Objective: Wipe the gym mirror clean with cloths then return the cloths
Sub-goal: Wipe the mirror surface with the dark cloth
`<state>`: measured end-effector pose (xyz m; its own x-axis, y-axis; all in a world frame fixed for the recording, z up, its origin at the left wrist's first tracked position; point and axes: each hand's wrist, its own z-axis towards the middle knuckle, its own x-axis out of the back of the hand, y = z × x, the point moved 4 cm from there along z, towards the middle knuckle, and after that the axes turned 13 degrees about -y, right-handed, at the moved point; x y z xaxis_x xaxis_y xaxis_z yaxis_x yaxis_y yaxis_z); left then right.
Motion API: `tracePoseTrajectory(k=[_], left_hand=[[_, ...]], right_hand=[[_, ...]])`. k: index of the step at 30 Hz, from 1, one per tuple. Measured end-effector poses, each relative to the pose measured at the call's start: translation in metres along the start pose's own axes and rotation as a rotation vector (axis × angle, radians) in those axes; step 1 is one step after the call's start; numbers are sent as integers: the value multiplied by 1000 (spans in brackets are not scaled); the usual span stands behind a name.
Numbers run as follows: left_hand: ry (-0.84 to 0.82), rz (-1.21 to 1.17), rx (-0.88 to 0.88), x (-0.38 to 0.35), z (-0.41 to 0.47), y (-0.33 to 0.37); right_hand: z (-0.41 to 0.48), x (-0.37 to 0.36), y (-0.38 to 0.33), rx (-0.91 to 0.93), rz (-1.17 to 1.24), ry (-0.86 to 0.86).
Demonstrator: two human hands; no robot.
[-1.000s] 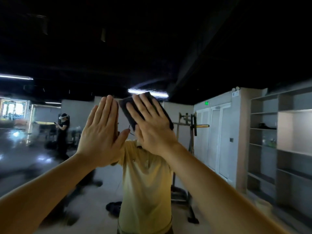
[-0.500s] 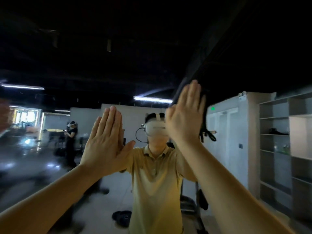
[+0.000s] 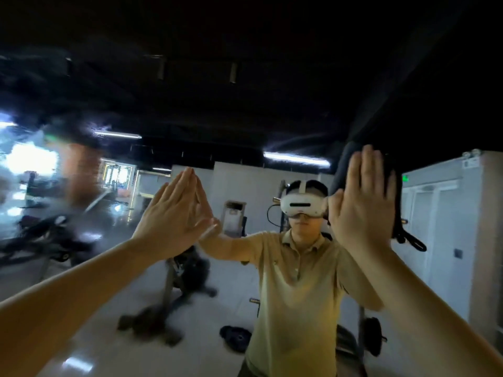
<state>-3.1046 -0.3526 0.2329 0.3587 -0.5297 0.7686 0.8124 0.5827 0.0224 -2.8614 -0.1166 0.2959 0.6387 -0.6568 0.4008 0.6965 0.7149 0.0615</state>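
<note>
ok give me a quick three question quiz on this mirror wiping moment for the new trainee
1. True or false: the right hand presses a dark cloth flat against the mirror.
2. The left hand is: A) gripping a spray bottle, B) flat on the mirror with straight fingers, C) hanging by the hip.
3. Fill in: the reflection shows a white ___ on the person's head.
Key: 1 true; 2 B; 3 headset.
</note>
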Motion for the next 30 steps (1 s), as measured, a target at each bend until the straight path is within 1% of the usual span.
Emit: tracePoseTrajectory(k=[3, 5, 7, 9, 12, 14, 15, 17, 18, 19, 21, 24, 27, 29, 30], left_hand=[[-18, -43, -51, 2, 1, -9], [-12, -88, -109, 5, 2, -20], [50, -105, -188, 8, 2, -34], [144, -105, -229, 10, 0, -51], [237, -132, -229, 13, 0, -82], [298, -168, -221, 15, 3, -101], [340, -197, -212, 15, 4, -110], [417, -263, -184, 13, 7, -124], [439, -286, -178, 9, 8, -127], [456, -285, -186, 5, 10, -128], [463, -217, -204, -6, 15, -126], [403, -89, -185, -28, 27, -115], [413, -73, -170, -39, 37, -110], [419, -76, -181, -40, 39, -112], [410, -71, -190, -39, 38, -113]], right_hand=[[20, 2, -28, -114, 34, 16], [30, -2, -66, -95, 25, 27], [38, -11, -110, -20, -16, 24], [47, -19, -160, 72, -29, 33], [53, -30, -238, 192, -16, 53], [46, -41, -289, 303, -19, 10], [38, -47, -312, 397, -53, -31], [20, -59, -340, 580, -151, -114], [16, -60, -339, 620, -182, -135], [17, -58, -330, 612, -199, -134], [30, -47, -292, 475, -206, -118], [43, -28, -203, 164, -163, -87], [30, -13, -122, -103, -55, -72], [15, -11, -101, -271, 41, -34], [7, -14, -105, -335, 78, -16]])
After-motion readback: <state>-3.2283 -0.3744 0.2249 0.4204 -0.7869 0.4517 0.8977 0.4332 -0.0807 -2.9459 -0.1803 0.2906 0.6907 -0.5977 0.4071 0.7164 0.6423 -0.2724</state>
